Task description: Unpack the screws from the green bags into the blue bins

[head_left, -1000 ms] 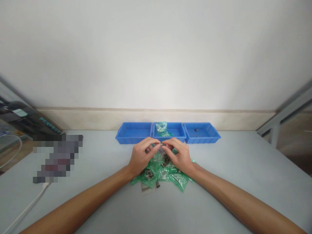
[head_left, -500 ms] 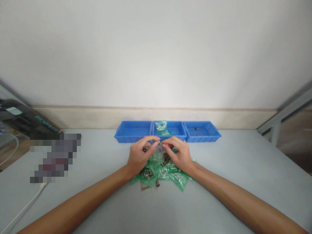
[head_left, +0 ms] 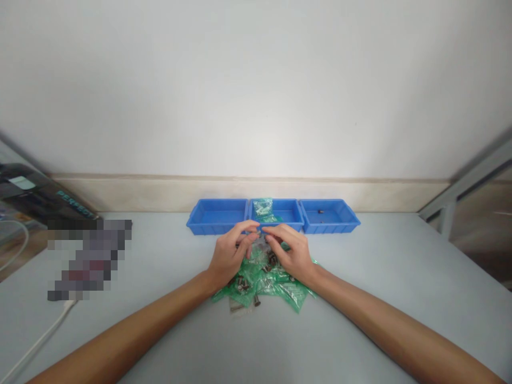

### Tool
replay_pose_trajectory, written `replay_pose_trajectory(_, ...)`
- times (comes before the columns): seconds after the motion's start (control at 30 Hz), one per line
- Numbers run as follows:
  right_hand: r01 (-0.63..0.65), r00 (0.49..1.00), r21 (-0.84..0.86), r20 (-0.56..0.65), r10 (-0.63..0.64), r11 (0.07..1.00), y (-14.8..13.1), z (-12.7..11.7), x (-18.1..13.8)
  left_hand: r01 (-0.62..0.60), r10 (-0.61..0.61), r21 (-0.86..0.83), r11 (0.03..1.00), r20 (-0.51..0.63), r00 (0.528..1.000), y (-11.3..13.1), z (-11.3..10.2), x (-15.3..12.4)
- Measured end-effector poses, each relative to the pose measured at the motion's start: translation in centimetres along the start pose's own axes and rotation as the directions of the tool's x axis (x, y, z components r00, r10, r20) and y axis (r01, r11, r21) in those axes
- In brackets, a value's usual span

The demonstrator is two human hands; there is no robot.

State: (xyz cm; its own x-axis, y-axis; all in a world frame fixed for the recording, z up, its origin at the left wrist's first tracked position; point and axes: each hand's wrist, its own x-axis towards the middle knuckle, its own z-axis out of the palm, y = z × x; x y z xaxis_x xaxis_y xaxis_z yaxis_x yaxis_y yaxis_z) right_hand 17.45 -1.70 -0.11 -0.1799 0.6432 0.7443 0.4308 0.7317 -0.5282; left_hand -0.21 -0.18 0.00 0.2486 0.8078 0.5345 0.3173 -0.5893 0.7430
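Observation:
My left hand and my right hand meet fingertip to fingertip above a pile of green plastic bags. The left thumb and forefinger stand slightly apart, with nothing clear between them. At my right fingertips is a small metal piece, mostly hidden and too small to name exactly. Dark screw-like parts lie among the bags, and more metal parts show under the right hand. One loose dark screw lies at the pile's near edge, beside a small clear bag.
Behind my hands stand a left blue tray, a middle blue tray with green bags inside, and a right blue tray holding small parts. A white cable runs along the table's left. Behind the trays rises the wall.
The small metal piece showed between my left fingertips before. Those fingertips have since parted a little, while the right fingers have moved slightly left towards them. The view has shifted slightly.

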Motion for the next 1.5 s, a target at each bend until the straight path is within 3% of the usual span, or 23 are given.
replay_pose_trajectory(0.17,0.067,0.998,0.025,0.005,-0.067,0.997,0.21,0.06,-0.01,0.06,-0.06,-0.097,0.994,0.001,0.998,-0.45,0.33,-0.11)
replay_pose_trajectory(0.33,0.063,0.998,-0.004,-0.001,-0.063,0.998,0.38,0.24,0.06,0.044,-0.041,-0.078,0.996,0.032,0.999,-0.07,0.32,0.05)
replay_pose_trajectory(0.77,-0.039,0.998,0.009,0.049,0.039,0.999,0.2,0.28,-0.05,0.048,-0.045,-0.073,0.996,0.038,0.998,-0.01,0.17,-0.06)
replay_pose_trajectory(1.03,-0.043,0.999,-0.018,-0.018,0.043,0.999,0.1,0.16,-0.08,-0.084,0.085,0.066,0.994,-0.001,0.996,0.3,-0.11,0.06)
replay_pose_trajectory(1.5,0.023,0.999,0.01,0.041,-0.023,1.0,0.38,0.31,0.02,-0.184,0.191,0.143,0.972,-0.033,0.981,0.34,-0.18,0.06)
